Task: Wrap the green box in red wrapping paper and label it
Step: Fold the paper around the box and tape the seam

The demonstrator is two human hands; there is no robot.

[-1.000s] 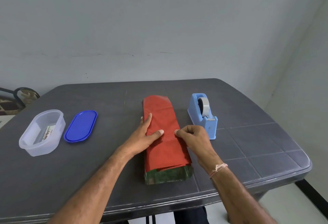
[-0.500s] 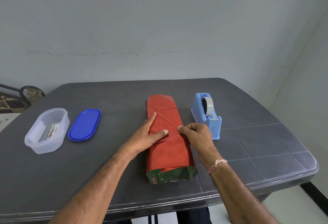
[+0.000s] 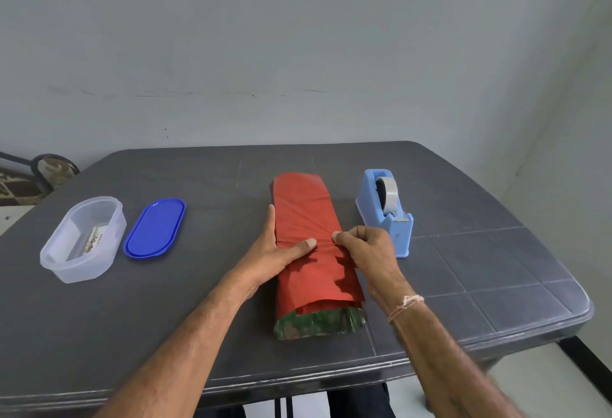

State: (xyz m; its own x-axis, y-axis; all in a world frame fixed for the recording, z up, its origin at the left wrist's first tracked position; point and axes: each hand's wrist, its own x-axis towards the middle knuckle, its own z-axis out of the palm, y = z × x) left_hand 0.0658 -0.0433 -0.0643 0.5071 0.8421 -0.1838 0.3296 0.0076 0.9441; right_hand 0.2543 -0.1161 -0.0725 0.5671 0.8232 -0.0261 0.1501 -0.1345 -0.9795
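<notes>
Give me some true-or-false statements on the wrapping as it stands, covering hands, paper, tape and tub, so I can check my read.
1. The left hand lies with straight fingers along the red wrapping paper, thumb on top. True.
2. The right hand pinches the paper. True.
3. The paper covers the green box fully. False: the box's near end shows bare.
4. The tape dispenser stands left of the box. False: it stands on the right, beside the right hand.
5. The blue lid sits on the clear container. False: it lies on the table beside it.
</notes>
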